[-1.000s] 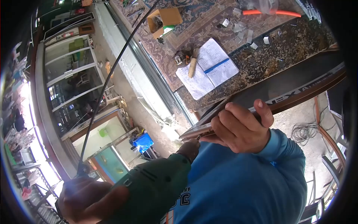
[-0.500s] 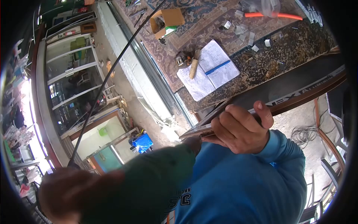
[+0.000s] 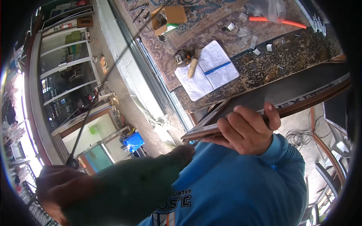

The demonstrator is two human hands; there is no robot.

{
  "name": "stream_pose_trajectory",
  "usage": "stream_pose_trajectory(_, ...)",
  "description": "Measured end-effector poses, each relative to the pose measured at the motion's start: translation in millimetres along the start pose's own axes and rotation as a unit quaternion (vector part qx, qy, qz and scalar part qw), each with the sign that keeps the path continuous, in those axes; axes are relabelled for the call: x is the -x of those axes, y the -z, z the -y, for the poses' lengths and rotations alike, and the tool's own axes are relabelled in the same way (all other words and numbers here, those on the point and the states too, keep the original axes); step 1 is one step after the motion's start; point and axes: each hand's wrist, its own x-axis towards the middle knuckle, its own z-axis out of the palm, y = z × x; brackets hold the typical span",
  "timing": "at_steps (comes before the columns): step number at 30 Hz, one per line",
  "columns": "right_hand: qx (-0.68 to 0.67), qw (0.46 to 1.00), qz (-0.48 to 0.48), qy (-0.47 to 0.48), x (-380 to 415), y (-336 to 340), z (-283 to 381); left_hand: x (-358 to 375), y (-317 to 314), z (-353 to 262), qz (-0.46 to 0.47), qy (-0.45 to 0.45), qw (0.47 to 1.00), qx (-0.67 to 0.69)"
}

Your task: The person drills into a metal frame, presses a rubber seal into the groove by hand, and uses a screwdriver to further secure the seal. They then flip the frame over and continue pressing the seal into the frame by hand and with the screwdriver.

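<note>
My right hand (image 3: 247,130), in a blue sleeve, has its fingers curled round the edge of a brown aluminium frame (image 3: 309,96). Its thumb lies against the lettered strip along that edge. At lower left, a motion-smeared hand (image 3: 62,188), which I take to be my left hand, is beside the dark lower end of a long thin black strip (image 3: 102,83). The strip slants up to the top of the view. A dark green sleeve (image 3: 128,184) crosses in front of my blue shirt, its dark, blurred far end near the frame's corner.
On the carpeted worktable (image 3: 298,56) lie an open notebook (image 3: 217,77) with a blue pen, a wooden-handled tool (image 3: 193,64), a tape measure (image 3: 182,58), an opened cardboard box (image 3: 175,16), an orange tube (image 3: 277,22) and scraps. Long metal profiles (image 3: 158,79) run alongside. Wire (image 3: 299,138) lies coiled at right.
The green sleeve and its far end have drawn left, away from the frame's corner, uncovering more shirt lettering. My right hand keeps its hold on the frame. The view has shifted slightly.
</note>
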Motion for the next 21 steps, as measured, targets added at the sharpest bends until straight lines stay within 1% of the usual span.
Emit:
stream_pose_trajectory(2,0.006,1.0,0.01,-0.004,-1,3,1,27,14,38,-0.106,0.021,0.992,0.069)
stream_pose_trajectory(4,0.004,1.0,0.026,-0.008,-1,6,2,45,20,84,-0.192,0.027,0.968,0.158)
stream_pose_trajectory(6,0.0,0.999,0.028,-0.014,-1,8,3,53,16,133,-0.244,0.02,0.938,0.247)
stream_pose_trajectory(8,0.006,0.999,0.022,-0.022,-2,9,2,44,-1,179,-0.26,0.004,0.907,0.333)
stream_pose_trajectory(11,0.03,0.999,0.004,-0.03,-7,6,1,-2,-55,243,-0.27,-0.041,0.848,0.455)
stream_pose_trajectory(14,0.059,0.998,-0.012,-0.03,-3,-1,0,-62,-126,276,-0.27,-0.098,0.787,0.547)
stream_pose_trajectory(15,0.058,0.997,0.0,-0.052,-5,2,7,-76,-147,277,-0.242,-0.122,0.751,0.602)
stream_pose_trajectory(16,0.052,0.997,0.008,-0.054,-6,4,7,-90,-167,277,-0.213,-0.142,0.712,0.654)
stream_pose_trajectory(18,0.039,0.997,0.026,-0.056,-7,9,8,-120,-198,269,-0.114,-0.212,0.587,0.773)
stream_pose_trajectory(20,0.018,0.996,0.06,-0.057,-10,15,7,-134,-205,266,-0.096,-0.197,0.586,0.78)
stream_pose_trajectory(21,0.006,0.995,0.079,-0.052,-12,18,6,-139,-210,260,-0.12,-0.187,0.597,0.771)
